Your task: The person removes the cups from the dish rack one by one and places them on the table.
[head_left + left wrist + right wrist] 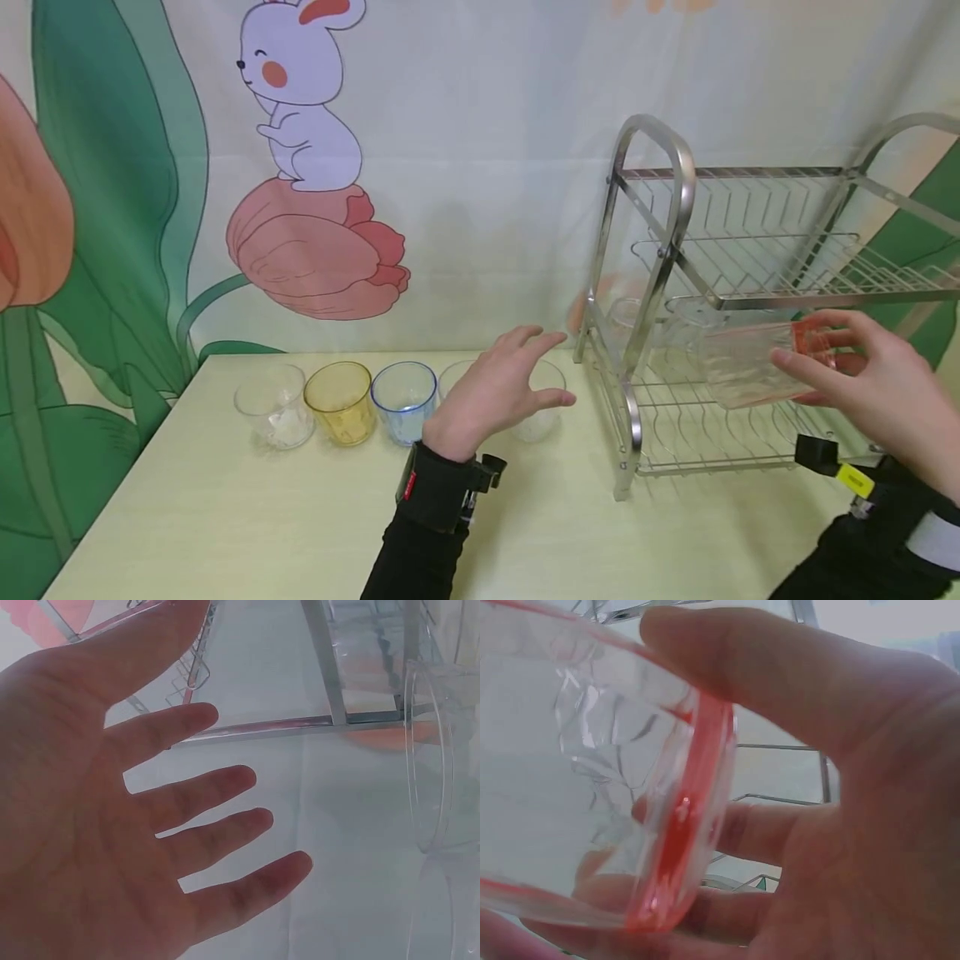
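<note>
My right hand point(873, 358) grips a clear glass with a pinkish-red base point(753, 362), thumb on one side and fingers on the other. The glass lies nearly sideways, its mouth pointing left, in front of the lower tier of a metal dish rack point(723, 302). In the right wrist view the red base point(679, 825) sits close to the palm. My left hand point(487, 387) is held with spread fingers and nothing in it. It partly hides two clear glasses, one of them a clear glass point(551, 379) at the right of the row.
Along the back of the table point(247, 525) stand a clear glass point(273, 408), a yellow glass point(341, 404) and a blue-rimmed glass point(405, 404). Inside the rack's lower tier is another clear glass point(686, 325). A printed curtain point(480, 208) hangs behind.
</note>
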{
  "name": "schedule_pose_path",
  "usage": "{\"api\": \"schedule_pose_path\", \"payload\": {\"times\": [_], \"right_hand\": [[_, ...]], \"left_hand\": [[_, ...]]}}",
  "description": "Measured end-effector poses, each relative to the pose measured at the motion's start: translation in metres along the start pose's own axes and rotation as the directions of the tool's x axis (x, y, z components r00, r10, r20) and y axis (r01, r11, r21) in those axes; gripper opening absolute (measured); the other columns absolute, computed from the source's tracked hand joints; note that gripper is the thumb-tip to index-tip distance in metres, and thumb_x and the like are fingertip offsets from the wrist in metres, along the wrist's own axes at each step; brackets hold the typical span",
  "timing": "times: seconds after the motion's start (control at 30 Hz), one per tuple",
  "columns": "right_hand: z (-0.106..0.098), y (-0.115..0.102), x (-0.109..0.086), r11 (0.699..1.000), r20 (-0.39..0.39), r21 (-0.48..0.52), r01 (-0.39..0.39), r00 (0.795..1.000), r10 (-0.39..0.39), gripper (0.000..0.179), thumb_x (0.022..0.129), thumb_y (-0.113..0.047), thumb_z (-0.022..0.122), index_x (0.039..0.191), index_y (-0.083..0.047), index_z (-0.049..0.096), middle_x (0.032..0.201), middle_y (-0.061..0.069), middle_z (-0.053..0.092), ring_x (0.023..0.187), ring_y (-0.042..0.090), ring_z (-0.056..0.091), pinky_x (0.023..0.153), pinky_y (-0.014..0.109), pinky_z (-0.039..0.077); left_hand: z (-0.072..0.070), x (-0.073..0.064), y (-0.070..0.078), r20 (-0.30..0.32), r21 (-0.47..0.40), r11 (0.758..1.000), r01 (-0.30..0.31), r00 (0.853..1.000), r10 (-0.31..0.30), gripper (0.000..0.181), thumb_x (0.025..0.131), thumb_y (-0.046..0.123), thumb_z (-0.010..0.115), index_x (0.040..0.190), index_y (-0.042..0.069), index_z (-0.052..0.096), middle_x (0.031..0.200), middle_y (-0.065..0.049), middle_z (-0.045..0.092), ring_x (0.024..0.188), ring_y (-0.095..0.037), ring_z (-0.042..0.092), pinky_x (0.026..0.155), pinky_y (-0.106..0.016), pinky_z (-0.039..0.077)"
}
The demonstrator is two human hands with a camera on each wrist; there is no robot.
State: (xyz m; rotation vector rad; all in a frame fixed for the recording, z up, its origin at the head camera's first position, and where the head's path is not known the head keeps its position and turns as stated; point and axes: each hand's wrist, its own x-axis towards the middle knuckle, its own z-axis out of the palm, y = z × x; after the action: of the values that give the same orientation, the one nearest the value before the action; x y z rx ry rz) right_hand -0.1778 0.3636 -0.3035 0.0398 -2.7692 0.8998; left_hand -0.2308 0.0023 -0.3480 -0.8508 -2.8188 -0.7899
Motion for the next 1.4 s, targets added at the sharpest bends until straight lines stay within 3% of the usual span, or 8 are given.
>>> {"api": "schedule_pose_path", "payload": {"times": [0.13, 0.27, 0.53, 0.67, 0.77, 0.87, 1.17, 1.4], "right_hand": [[0.002, 0.0, -0.004, 0.998, -0.024, 0.064, 0.029, 0.999, -0.028, 0.069, 0.096, -0.042, 0.065, 0.144, -0.003, 0.034, 0.126, 0.027, 0.044, 0.077, -0.004, 0.057, 0.061, 0.027, 0.053], [0.002, -0.002, -0.007, 0.995, -0.025, 0.084, 0.051, 0.998, -0.049, 0.066, 0.097, -0.037, 0.065, 0.144, -0.004, 0.034, 0.125, 0.025, 0.044, 0.08, -0.005, 0.056, 0.061, 0.027, 0.053], [0.001, -0.01, -0.012, 0.992, -0.001, 0.09, 0.086, 0.996, -0.087, 0.064, 0.096, -0.034, 0.066, 0.145, -0.005, 0.035, 0.129, 0.019, 0.045, 0.11, 0.034, 0.054, 0.067, 0.017, 0.049], [0.003, -0.014, -0.016, 0.982, 0.003, 0.15, 0.115, 0.993, -0.117, 0.057, 0.097, -0.031, 0.066, 0.142, -0.01, 0.039, 0.129, 0.014, 0.044, 0.108, 0.013, 0.056, 0.068, 0.022, 0.052], [0.005, -0.018, -0.018, 0.973, 0.007, 0.189, 0.129, 0.991, -0.133, 0.053, 0.097, -0.03, 0.066, 0.14, -0.013, 0.04, 0.128, 0.008, 0.044, 0.103, -0.004, 0.053, 0.069, 0.026, 0.054], [0.008, -0.022, -0.019, 0.969, 0.016, 0.205, 0.14, 0.989, -0.147, 0.052, 0.098, -0.028, 0.065, 0.141, -0.014, 0.04, 0.129, 0.009, 0.044, 0.104, -0.005, 0.052, 0.07, 0.025, 0.053], [0.024, -0.036, -0.021, 0.951, 0.014, 0.262, 0.164, 0.985, -0.173, 0.05, 0.098, -0.025, 0.064, 0.142, -0.017, 0.04, 0.13, 0.009, 0.045, 0.099, 0.003, 0.057, 0.071, 0.029, 0.054], [0.036, -0.048, -0.021, 0.893, 0.03, 0.393, 0.218, 0.968, -0.249, 0.047, 0.099, -0.019, 0.062, 0.142, -0.02, 0.042, 0.134, 0.005, 0.042, 0.107, 0.012, 0.058, 0.074, 0.034, 0.055]], "left_hand": [[-0.001, 0.001, 0.001, 0.0, -0.009, 1.0, -0.01, 1.0, 0.01, 0.073, 0.088, 0.046, 0.074, 0.149, 0.023, 0.042, 0.149, -0.008, 0.036, 0.136, -0.025, 0.036, 0.103, -0.041, 0.039], [0.0, 0.002, 0.001, -0.016, -0.025, 0.999, -0.044, 0.999, 0.043, 0.075, 0.087, 0.046, 0.074, 0.15, 0.024, 0.04, 0.148, -0.006, 0.038, 0.134, -0.023, 0.038, 0.103, -0.038, 0.039], [-0.001, 0.001, 0.004, -0.044, -0.108, 0.988, -0.114, 0.993, 0.11, 0.076, 0.088, 0.046, 0.073, 0.152, 0.022, 0.038, 0.146, -0.001, 0.038, 0.132, -0.016, 0.04, 0.103, -0.032, 0.039], [0.0, 0.002, 0.006, -0.096, -0.161, 0.972, -0.174, 0.982, 0.16, 0.075, 0.087, 0.044, 0.074, 0.15, 0.022, 0.04, 0.144, 0.001, 0.039, 0.129, -0.013, 0.042, 0.102, -0.029, 0.038], [0.001, 0.003, 0.008, -0.143, -0.208, 0.951, -0.229, 0.969, 0.202, 0.075, 0.086, 0.042, 0.075, 0.149, 0.023, 0.041, 0.144, 0.004, 0.039, 0.129, -0.01, 0.042, 0.103, -0.029, 0.037], [0.001, 0.004, 0.011, -0.174, -0.255, 0.93, -0.265, 0.959, 0.225, 0.076, 0.085, 0.041, 0.077, 0.15, 0.025, 0.04, 0.146, 0.007, 0.037, 0.13, -0.01, 0.041, 0.102, -0.03, 0.038], [-0.003, -0.002, 0.022, -0.212, -0.395, 0.847, -0.355, 0.933, 0.292, 0.082, 0.083, 0.031, 0.081, 0.151, 0.027, 0.037, 0.151, 0.01, 0.03, 0.133, -0.006, 0.034, 0.094, -0.026, 0.044], [0.003, -0.004, 0.03, -0.23, -0.469, 0.784, -0.407, 0.913, 0.336, 0.086, 0.081, 0.024, 0.083, 0.152, 0.024, 0.035, 0.152, 0.009, 0.028, 0.135, -0.007, 0.032, 0.088, -0.024, 0.048]]}}
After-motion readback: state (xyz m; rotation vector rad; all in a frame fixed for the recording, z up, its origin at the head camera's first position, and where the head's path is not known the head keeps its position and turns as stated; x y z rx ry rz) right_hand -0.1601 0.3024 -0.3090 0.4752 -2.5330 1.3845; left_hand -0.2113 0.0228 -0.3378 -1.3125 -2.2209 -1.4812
